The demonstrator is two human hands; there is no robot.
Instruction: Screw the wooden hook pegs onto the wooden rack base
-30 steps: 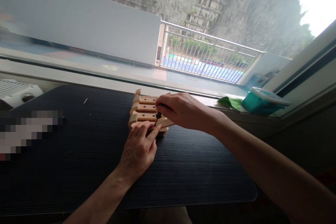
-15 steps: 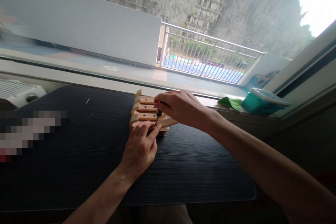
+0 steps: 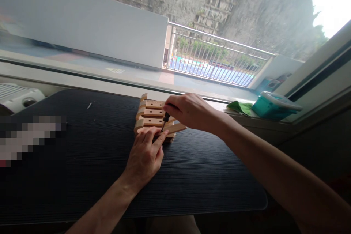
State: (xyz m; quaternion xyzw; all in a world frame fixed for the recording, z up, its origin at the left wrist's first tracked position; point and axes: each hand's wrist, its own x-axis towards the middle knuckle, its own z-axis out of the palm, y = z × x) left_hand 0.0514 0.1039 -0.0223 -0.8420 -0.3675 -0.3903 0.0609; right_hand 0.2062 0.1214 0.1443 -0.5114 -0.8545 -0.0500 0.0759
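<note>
A small wooden assembly [image 3: 149, 114] of several pale slats with holes lies on a black ribbed mat [image 3: 95, 161] near the window sill. My left hand [image 3: 145, 155] rests on its near edge, fingers lying flat and pressing it down. My right hand [image 3: 189, 111] is closed around a black-handled screwdriver [image 3: 165, 119], held upright with its tip on the wood just beyond my left fingertips. The tip itself is too small to make out.
A small screw [image 3: 89, 105] lies on the mat at the far left. A white device [image 3: 16, 97] sits at the left edge. On the sill to the right are a teal box [image 3: 270, 106] and a green cloth [image 3: 241, 108]. A window runs behind.
My right hand has turned slightly on the screwdriver, its wrist shifting a little right. The left hand and the wooden assembly have stayed put.
</note>
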